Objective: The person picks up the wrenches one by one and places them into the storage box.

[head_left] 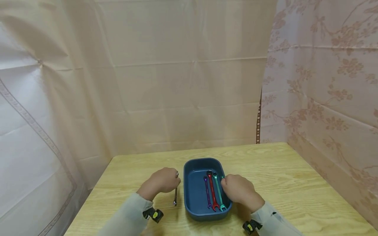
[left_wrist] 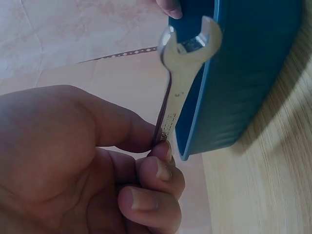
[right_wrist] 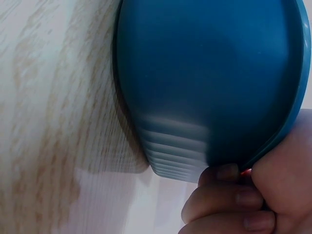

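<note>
My left hand [head_left: 166, 180] pinches a silver wrench [head_left: 176, 193] just left of a blue plastic bin [head_left: 190, 214]. In the left wrist view the wrench's open end [left_wrist: 187, 53] points up, with thumb and index finger on its shaft. A purple wrench [head_left: 207, 193], a red wrench [head_left: 212, 190] and a green wrench [head_left: 218, 191] lie side by side along the bin's right half. My right hand [head_left: 240, 189] grips the bin's right rim, fingers outside the wall. A small green bit shows beside that hand; the rest of it is hidden.
The bin stands on a light wood-grain table [head_left: 133, 170]. Behind hangs a beige cloth [head_left: 183, 82], and a flower-patterned cloth [head_left: 330, 98] borders the right side. Each sleeve carries a black wrist strap.
</note>
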### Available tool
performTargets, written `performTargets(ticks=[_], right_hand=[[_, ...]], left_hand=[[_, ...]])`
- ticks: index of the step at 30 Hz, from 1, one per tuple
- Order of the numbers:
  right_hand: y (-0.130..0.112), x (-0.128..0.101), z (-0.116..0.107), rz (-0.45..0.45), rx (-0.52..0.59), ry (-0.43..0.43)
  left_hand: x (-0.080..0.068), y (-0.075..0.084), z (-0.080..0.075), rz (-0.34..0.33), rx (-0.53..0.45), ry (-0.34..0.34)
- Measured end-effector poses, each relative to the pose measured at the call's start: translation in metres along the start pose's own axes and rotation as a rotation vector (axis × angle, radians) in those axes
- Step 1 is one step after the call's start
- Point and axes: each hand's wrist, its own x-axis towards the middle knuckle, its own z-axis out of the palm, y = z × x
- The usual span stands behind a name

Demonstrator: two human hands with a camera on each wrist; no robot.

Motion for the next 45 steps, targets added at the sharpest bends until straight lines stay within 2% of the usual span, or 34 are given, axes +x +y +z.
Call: performTargets(ticks=[22,45], right_hand=[[0.001,0.002,0.0,-0.008,-0.011,-0.006],[0.002,0.003,0.002,-0.004,-0.018,0.0]], left_hand=[[0.013,0.014,0.006,-0.012,-0.023,-0.017],[0.029,0.024,0.007,-0.006,0.073,-0.035]])
